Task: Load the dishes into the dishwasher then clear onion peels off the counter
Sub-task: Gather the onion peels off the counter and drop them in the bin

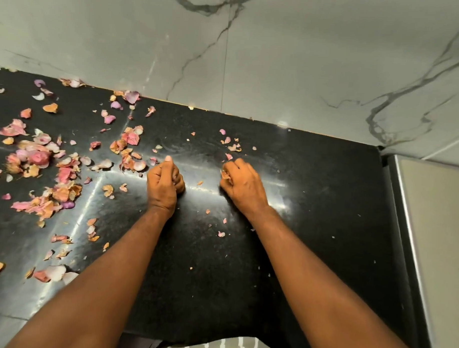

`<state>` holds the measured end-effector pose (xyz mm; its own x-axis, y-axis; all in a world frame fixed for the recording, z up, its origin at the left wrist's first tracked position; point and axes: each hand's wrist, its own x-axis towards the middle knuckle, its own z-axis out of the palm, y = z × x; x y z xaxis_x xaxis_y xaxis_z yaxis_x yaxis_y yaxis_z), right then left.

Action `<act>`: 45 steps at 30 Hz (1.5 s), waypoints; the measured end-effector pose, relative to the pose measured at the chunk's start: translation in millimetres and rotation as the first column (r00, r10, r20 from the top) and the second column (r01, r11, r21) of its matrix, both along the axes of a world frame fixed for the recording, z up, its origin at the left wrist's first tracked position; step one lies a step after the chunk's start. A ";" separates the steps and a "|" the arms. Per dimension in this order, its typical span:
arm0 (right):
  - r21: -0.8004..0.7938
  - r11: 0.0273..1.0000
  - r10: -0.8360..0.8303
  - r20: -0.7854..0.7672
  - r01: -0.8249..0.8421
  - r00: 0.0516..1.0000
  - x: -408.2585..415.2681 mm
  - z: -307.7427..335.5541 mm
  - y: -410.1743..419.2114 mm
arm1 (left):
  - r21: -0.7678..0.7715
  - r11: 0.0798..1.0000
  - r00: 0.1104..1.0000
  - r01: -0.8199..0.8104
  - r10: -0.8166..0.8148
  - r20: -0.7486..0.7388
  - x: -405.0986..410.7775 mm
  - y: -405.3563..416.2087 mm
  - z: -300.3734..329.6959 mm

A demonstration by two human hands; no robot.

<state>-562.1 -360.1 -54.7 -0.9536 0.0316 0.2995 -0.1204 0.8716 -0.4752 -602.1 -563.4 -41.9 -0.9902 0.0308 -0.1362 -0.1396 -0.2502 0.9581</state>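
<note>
1. Head view: both hands are shown low over a black counter, in the peel-clearing part of the task; no dishes or dishwasher are in view.
2. The right hand is curled, with bits of peel pinched at its fingertips, probably so that small scraps can be collected one handful at a time.
3. The left hand is drawn into a loose fist with the thumb up; whether peel is held inside cannot be told.
4. Onion peels lie thickest on the counter's left side, well apart from the right hand; a small cluster lies just beyond that hand, and crumbs are scattered between the forearms.
5. The counter is bounded at the back by a marble wall and at the right by a steel edge. Open room for sweeping is judged to lie at the centre and right.
</note>
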 end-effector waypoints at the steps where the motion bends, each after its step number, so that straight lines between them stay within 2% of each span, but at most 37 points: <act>1: -0.123 0.990 -0.057 0.055 0.064 0.997 10.2 7.2 -4.8 | -0.003 1.000 1.000 -0.001 0.001 0.000 0.7 0.1 1.0; 2: -0.272 0.950 -0.117 0.136 0.151 0.984 16.9 13.4 -8.9 | -0.010 1.000 1.000 -0.004 0.005 0.006 0.8 0.6 1.6; 3: -0.425 0.867 -0.163 0.249 0.259 0.955 22.5 19.5 -12.6 | -0.024 1.000 1.000 -0.010 0.010 0.018 0.9 0.6 1.3; 4: -0.575 0.735 -0.176 0.350 0.359 0.920 29.0 28.6 -14.8 | -0.036 0.999 0.999 -0.015 0.016 0.028 1.6 2.2 4.4; 5: -0.699 0.557 -0.165 0.435 0.448 0.885 37.3 36.2 -17.2 | -0.053 0.998 0.999 -0.020 0.023 0.048 3.3 3.8 6.5; 6: -0.797 0.340 -0.133 0.484 0.499 0.865 44.7 42.8 -17.9 | -0.072 0.997 0.997 -0.025 0.030 0.073 5.4 7.1 11.8; 8: -0.845 -0.052 -0.073 0.534 0.532 0.842 57.4 51.4 -15.4 | -0.090 0.996 0.984 -0.029 0.045 0.173 13.4 18.1 19.5; 9: -0.839 -0.184 -0.047 0.528 0.512 0.848 63.2 58.2 -13.2 | -0.050 0.998 0.965 -0.038 0.049 0.258 20.7 27.3 24.9; 11: -0.822 -0.352 -0.009 0.480 0.447 0.877 72.6 72.8 -8.6 | 0.128 0.987 0.905 -0.096 0.033 0.424 44.4 51.8 31.5; 13: -0.824 -0.410 0.008 0.424 0.390 0.905 77.9 90.1 -9.8 | 0.309 0.924 0.852 -0.226 0.033 0.522 72.2 81.0 31.2; 15: -0.851 -0.418 -0.021 0.358 0.317 0.934 82.9 107.8 -16.8 | 0.445 0.839 0.812 -0.313 -0.007 0.584 97.8 107.2 39.8; 17: -0.905 -0.357 -0.098 0.282 0.231 0.955 86.8 117.2 -22.8 | 0.539 0.787 0.806 -0.300 -0.093 0.585 111.3 125.9 51.2; 18: -0.937 -0.283 -0.137 0.252 0.206 0.958 89.6 120.2 -24.2 | 0.585 0.760 0.805 -0.283 -0.144 0.576 115.7 130.3 60.2; 20: -0.983 -0.066 -0.195 0.182 0.172 0.964 99.0 124.1 -25.4 | 0.669 0.699 0.817 -0.253 -0.216 0.535 121.5 131.6 76.1; 22: -0.979 0.150 -0.216 0.105 0.139 0.971 105.6 126.1 -27.6 | 0.702 0.678 0.825 -0.218 -0.255 0.503 126.6 130.1 85.3; 26: -0.898 0.437 -0.266 -0.068 0.057 0.962 117.1 129.4 -28.9 | 0.730 0.652 0.862 -0.204 -0.233 0.450 127.0 126.7 89.6; 29: -0.810 0.586 -0.243 -0.146 0.025 0.959 122.1 122.8 -33.3 | 0.785 0.596 0.890 -0.173 -0.248 0.384 123.6 122.5 86.1; 34: -0.756 0.654 -0.224 -0.187 0.005 0.956 127.6 117.3 -42.4 | 0.821 0.554 0.886 -0.134 -0.303 0.350 129.5 113.1 79.2; 40: -0.786 0.618 -0.195 -0.144 0.007 0.970 134.6 115.1 -48.5 | 0.695 0.700 0.861 -0.165 -0.241 0.448 131.1 108.2 71.7; 42: -0.801 0.598 -0.172 -0.116 0.010 0.978 134.5 112.4 -51.5 | 0.535 0.828 0.882 -0.166 -0.119 0.456 136.5 107.0 72.7; 43: -0.821 0.571 -0.147 -0.097 0.004 0.984 133.8 110.3 -52.4 | 0.568 0.808 0.897 -0.159 -0.122 0.425 139.1 104.4 72.2; 45: -0.833 0.553 -0.086 -0.051 0.005 0.995 132.9 107.2 -54.2 | 0.741 0.643 0.817 -0.194 -0.312 0.485 141.7 92.6 86.5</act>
